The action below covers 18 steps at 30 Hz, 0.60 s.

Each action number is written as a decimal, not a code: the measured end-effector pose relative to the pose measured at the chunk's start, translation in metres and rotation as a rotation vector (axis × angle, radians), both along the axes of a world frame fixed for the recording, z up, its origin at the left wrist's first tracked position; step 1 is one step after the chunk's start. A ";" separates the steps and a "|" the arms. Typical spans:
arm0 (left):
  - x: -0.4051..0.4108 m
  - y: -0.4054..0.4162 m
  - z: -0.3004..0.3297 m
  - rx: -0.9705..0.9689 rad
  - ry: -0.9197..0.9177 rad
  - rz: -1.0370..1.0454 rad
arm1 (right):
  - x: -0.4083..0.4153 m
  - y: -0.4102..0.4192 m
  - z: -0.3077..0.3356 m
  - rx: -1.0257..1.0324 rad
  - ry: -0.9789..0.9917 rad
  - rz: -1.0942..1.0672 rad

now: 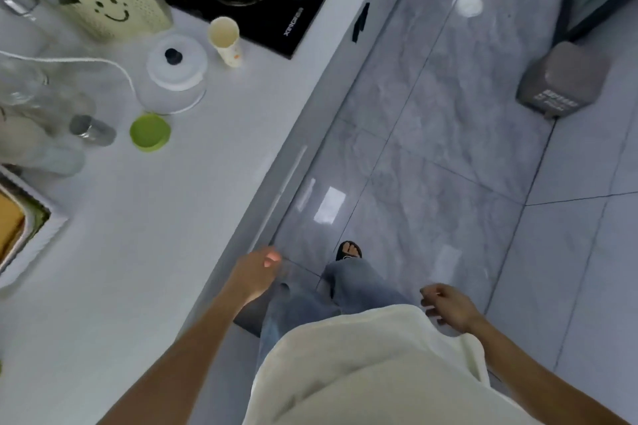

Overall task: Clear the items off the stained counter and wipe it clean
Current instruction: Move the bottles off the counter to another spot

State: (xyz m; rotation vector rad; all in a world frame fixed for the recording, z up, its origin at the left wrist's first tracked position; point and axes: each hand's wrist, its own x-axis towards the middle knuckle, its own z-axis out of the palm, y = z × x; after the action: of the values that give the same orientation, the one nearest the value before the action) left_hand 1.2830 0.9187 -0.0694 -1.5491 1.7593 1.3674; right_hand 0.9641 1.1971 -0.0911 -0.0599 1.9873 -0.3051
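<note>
The white counter runs along the left. On it stand a paper cup, a white lid with a black knob, a green round lid, a small metal cup, glass bottles and a smiley-face holder. My left hand hangs beside the counter's front edge, fingers loosely curled, holding nothing. My right hand hangs over the floor by my hip, loose and empty. No stain shows on the blurred counter.
A black cooktop with a dark pot sits at the far end. A white tray lies at the left edge. A grey bin stands on the tiled floor. My foot is on the floor.
</note>
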 end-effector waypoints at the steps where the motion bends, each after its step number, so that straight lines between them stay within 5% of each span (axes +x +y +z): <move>1: -0.007 -0.003 -0.004 -0.005 -0.026 -0.014 | -0.011 -0.009 0.000 -0.020 0.011 -0.013; 11: -0.045 -0.046 -0.020 0.064 -0.272 -0.158 | -0.115 -0.123 0.018 -0.255 0.079 -0.195; 18: -0.144 -0.130 -0.025 0.079 -0.219 -0.204 | -0.153 -0.161 0.025 -0.248 0.092 -0.267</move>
State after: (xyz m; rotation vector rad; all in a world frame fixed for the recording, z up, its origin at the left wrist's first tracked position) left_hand 1.1388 0.7886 -0.0941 -1.3780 1.6575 1.1103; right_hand 0.8110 1.0360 -0.0656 0.0343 2.0406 -0.7326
